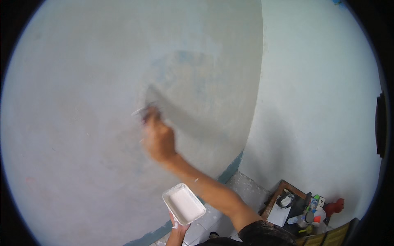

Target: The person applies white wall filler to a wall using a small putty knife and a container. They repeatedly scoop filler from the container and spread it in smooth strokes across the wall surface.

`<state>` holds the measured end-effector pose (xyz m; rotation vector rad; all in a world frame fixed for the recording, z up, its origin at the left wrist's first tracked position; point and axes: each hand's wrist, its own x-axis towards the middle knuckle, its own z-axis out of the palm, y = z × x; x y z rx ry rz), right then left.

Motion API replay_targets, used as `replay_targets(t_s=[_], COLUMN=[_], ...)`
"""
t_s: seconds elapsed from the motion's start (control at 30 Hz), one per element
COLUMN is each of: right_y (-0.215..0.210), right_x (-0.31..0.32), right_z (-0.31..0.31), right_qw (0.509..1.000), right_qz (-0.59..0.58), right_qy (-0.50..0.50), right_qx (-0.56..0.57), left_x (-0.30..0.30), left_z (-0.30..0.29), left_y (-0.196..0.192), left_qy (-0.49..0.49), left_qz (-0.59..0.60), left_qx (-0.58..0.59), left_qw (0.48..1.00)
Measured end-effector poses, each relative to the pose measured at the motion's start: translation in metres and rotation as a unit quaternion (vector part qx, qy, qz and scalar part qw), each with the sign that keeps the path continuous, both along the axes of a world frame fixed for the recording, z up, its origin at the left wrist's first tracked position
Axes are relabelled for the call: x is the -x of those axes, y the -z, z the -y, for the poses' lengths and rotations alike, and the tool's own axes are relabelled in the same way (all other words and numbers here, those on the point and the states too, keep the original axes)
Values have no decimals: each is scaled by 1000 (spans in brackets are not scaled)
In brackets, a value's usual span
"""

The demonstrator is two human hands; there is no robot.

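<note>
My right hand (159, 139) reaches up to the grey, patchy wall (90, 74), closed around a small dark hand tool (152, 112) with a pale edge. Motion smears the tool, so I cannot tell its exact kind, nor whether it touches the wall. Below it, my left hand (179, 228) holds a white rectangular tray (166, 199) from underneath. Whitish paint or filler (188, 205) lies in the tray, and its rim is smeared. White splotches mark the fingers of my left hand.
A pale wall (316, 82) meets the grey one at a corner on the right. Teal trim (232, 167) runs along the wall's foot above speckled floor tiles (248, 186). A wooden-edged table (273, 201) at lower right bears bottles, a tape-like roll and a red object (334, 207).
</note>
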<state>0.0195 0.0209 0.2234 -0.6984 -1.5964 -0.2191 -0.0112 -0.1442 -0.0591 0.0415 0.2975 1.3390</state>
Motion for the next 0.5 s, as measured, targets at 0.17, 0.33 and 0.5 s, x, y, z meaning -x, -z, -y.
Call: replay_targets(t_s=[0.17,0.33,0.5], right_y=[8,24,44], right_x=[72,28,-28], right_z=[90,88,54], right_qw=[987,974,961], right_qz=[89,44,236], right_qy=[-131,-224,-48], right_qx=[-23,-15,-137], left_x=[3,11,26], left_z=[6,10,18], left_y=[16,20,7], left_qy=[28,11,28], left_qz=[45,49,88], left_qx=[7,15,-22], left_qw=[999,999,995])
